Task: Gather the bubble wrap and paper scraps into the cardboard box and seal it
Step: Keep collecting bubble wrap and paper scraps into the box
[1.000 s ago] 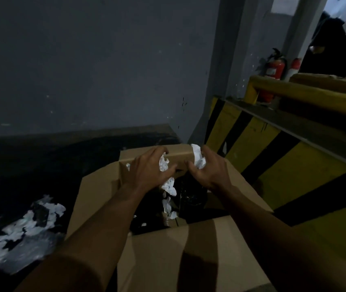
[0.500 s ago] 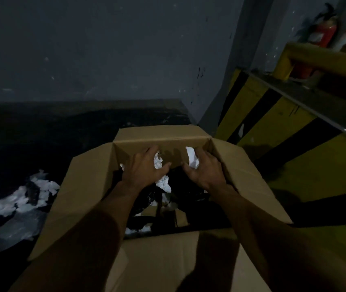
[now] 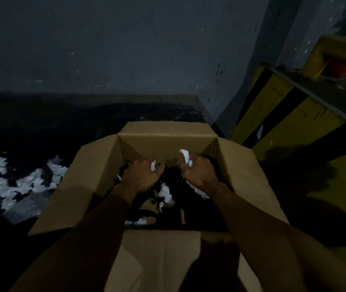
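An open brown cardboard box (image 3: pixel 163 142) stands on the dark floor in front of me, all flaps spread outward. Both my hands are down inside it near the far wall. My left hand (image 3: pixel 140 175) curls around white paper scraps (image 3: pixel 153 165). My right hand (image 3: pixel 199 172) grips another white scrap (image 3: pixel 185 157) that sticks up past its fingers. More white scraps (image 3: pixel 165 191) lie on dark material at the box bottom. A pile of white paper and bubble wrap (image 3: pixel 20 184) lies on the floor left of the box.
A grey wall (image 3: pixel 125 49) rises close behind the box. On the right runs a yellow and black striped barrier (image 3: pixel 290 127) with a grey ledge and a yellow rail (image 3: pixel 340 49) above it. The near box flap (image 3: pixel 167 256) lies below my forearms.
Both hands have sunk from the box's top edge down into the box with the scraps still held. The view has tilted downward and closer to the box.
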Available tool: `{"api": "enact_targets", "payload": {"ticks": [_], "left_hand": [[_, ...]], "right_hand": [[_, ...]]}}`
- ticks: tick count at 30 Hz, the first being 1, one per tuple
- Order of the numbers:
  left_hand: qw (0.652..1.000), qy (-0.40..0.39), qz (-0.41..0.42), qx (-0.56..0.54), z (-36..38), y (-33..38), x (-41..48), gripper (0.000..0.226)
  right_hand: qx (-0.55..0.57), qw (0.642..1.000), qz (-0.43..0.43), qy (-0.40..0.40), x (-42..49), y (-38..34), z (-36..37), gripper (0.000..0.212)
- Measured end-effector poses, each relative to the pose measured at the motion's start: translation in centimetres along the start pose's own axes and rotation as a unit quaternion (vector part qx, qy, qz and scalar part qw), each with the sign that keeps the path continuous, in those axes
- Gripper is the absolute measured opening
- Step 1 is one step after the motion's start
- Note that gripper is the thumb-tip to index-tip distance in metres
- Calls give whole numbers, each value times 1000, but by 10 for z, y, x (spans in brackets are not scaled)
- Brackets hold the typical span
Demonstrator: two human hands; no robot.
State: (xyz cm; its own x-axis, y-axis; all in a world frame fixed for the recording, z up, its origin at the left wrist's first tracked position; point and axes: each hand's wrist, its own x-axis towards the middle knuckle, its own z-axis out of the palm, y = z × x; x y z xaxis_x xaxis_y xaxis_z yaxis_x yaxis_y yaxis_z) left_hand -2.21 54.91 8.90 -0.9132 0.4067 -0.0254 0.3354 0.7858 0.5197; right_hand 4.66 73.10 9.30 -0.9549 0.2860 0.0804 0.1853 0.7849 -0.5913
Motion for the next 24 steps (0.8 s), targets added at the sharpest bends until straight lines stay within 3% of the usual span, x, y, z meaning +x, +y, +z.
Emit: {"api": "enact_targets", "payload": {"ticks": [5, 8, 14, 17, 20, 24], "left_hand": [[998, -66, -21, -11, -7, 12, -6, 42], [998, -61, -28, -6, -11, 19, -12, 31], [1000, 19, 1, -20, -13, 30, -29, 42], [998, 53, 9, -26, -12, 35, -39, 43], [994, 100, 10, -40, -15, 43, -52, 28], [979, 153, -10, -136, -25, 63, -68, 20]], "right_hand": [[-2, 998, 42, -35, -2, -3, -7, 58], [-26, 997, 47, -62, -7, -5, -18, 29], [-28, 999, 27, -10, -28, -4, -27, 12], [-34, 999, 0, 27, -39, -3, -30, 16], [-50, 998, -17, 26, -48, -6, -33, 22], [-50, 998, -24, 35, -55, -8, -36, 23]]}}
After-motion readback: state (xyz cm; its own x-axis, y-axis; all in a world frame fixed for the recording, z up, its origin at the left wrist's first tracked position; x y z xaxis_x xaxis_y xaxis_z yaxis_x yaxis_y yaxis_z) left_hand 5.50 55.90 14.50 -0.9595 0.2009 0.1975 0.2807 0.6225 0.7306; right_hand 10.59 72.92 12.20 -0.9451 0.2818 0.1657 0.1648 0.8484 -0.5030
